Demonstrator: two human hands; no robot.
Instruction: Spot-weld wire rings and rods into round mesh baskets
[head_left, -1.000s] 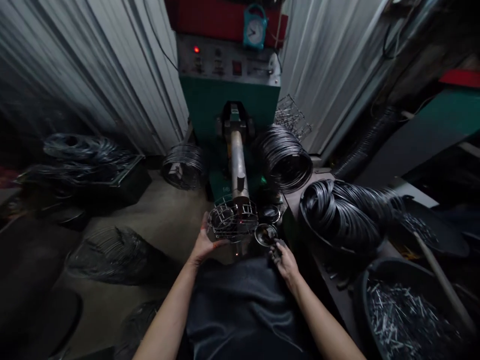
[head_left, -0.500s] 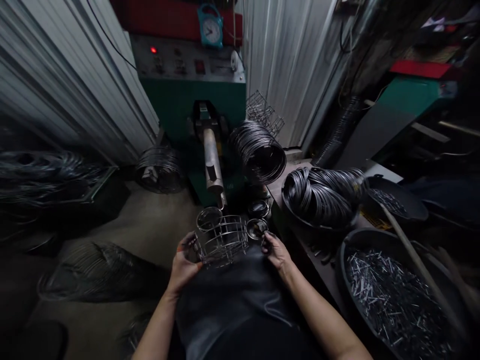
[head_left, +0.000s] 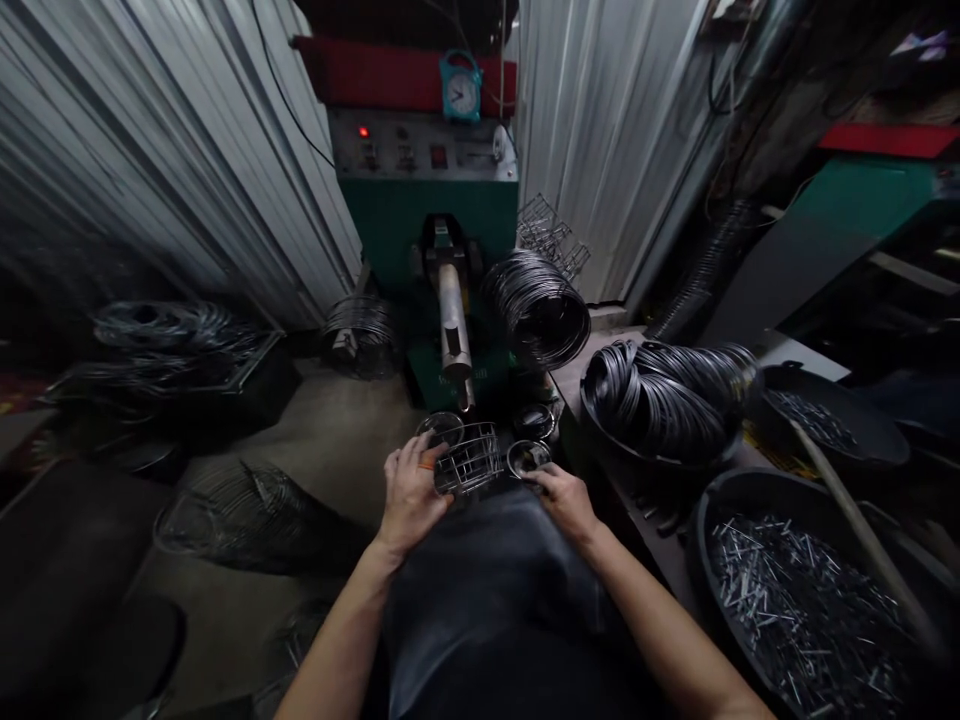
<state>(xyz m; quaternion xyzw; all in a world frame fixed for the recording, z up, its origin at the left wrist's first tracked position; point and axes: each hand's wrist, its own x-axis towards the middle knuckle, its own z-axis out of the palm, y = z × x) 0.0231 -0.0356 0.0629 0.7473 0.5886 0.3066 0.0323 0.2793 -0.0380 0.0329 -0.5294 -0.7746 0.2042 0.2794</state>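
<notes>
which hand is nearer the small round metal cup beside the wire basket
Right. The right hand sits at the near rim of the small round metal cup; the left hand holds the silver wire basket, left of it.

Small wire-working shop, pretty clearly

Corrugated sheet walls (head_left: 187,180), a bare concrete floor (head_left: 322,440), and a green machine (head_left: 431,215) with a switch panel and a little clock (head_left: 460,90) up top. Coils of wire (head_left: 536,305) sit all around it. There's a tub of black rings (head_left: 660,400), a tub of short metal pins (head_left: 802,600), wire racks (head_left: 551,235) by the wall, and a wire cage frame (head_left: 471,460) under the machine's arm.
</notes>
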